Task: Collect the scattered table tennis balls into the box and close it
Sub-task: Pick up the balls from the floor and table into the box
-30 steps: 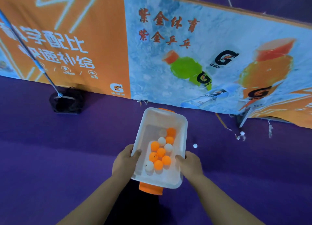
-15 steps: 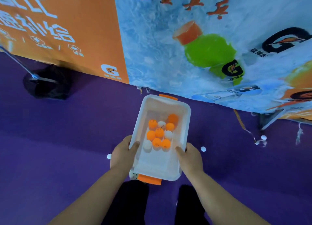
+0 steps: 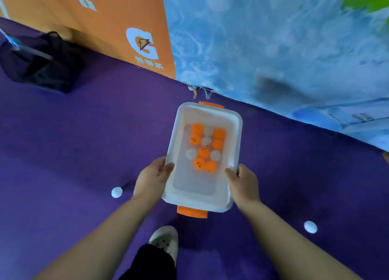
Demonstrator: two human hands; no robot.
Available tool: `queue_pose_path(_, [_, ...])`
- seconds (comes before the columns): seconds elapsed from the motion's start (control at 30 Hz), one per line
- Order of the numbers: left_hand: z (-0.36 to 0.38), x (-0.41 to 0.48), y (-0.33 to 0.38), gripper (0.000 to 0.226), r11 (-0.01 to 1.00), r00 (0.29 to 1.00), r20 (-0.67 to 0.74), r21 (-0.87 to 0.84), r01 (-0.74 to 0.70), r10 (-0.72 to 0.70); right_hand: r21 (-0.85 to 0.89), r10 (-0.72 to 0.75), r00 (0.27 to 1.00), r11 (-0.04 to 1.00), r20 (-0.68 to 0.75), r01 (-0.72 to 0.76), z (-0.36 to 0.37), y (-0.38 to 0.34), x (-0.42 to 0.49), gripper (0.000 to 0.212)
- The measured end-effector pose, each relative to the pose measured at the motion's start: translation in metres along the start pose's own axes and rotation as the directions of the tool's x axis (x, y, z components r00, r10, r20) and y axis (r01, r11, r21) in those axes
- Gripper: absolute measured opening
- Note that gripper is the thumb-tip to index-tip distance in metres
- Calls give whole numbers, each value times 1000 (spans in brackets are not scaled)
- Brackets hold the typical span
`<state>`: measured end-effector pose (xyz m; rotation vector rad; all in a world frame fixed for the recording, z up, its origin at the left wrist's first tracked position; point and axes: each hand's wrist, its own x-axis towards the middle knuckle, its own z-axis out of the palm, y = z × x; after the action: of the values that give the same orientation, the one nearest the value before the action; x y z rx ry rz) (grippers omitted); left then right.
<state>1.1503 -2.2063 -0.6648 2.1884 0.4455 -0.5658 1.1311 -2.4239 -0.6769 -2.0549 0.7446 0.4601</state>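
A white plastic box [image 3: 236, 136] with orange latches at both short ends is held above the purple floor, lid off. Inside lie several orange balls [image 3: 203, 153] and white balls [image 3: 191, 153], bunched toward the far half. My left hand [image 3: 152, 177] grips the box's left rim, thumb over the edge. On the opposite side my right hand [image 3: 244, 183] grips the right rim the same way. One loose white ball [image 3: 116, 192] lies on the floor left of my left hand. Another white ball [image 3: 310, 226] lies at the lower right.
An orange and blue banner barrier [image 3: 231, 37] runs along the far side, close behind the box. A black bag [image 3: 40, 67] with a pole on it sits at the far left by the barrier. My shoe [image 3: 165, 240] and dark trouser leg show below the box.
The view has moved closer to the barrier and tilted further down. The balls have shifted about inside the box. Both hands keep the same hold on the rims.
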Motion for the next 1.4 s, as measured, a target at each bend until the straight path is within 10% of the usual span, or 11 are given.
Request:
queue_pose_path(0.13, [21, 41, -93, 26, 988, 980, -128, -51, 147, -152, -82, -93, 995, 992, -21, 91, 37, 31, 55, 24])
queue_pose_path(0.3, [18, 78, -197, 47, 828, 955, -264, 499, 256, -137, -138, -166, 985, 978, -42, 159, 53, 47, 89, 26])
queue_pose_path(0.47, [9, 105, -228, 44, 890, 919, -332, 322, 323, -213, -120, -168, 982, 980, -88, 157, 57, 46, 91, 24])
queue_pose_path(0.6, [12, 109, -179, 30, 987, 927, -346, 13, 159, -145, -93, -129, 985, 989, -115, 118, 62, 44, 86, 21])
queue_pose_path(0.77, [27, 89, -64, 17, 919, 924, -261, -209, -335, 278, -97, -109, 985, 991, -130, 97, 64, 43, 85, 19])
queue_pose_path(0.97, [60, 94, -39, 39, 849, 847, -72, 6, -528, 527, -27, -97, 982, 995, -163, 94, 56, 56, 78, 21])
queue_pose_path(1.17, [94, 103, -37, 48, 958, 970, 128, 177, -227, 207, 76, -58, 977, 994, -205, 75, 39, 83, 76, 21])
queue_pose_path(1.4, [139, 97, -12, 18, 916, 938, 171, 223, -334, 301, 244, 72, 932, 970, -356, 19, 8, 145, 68, 42])
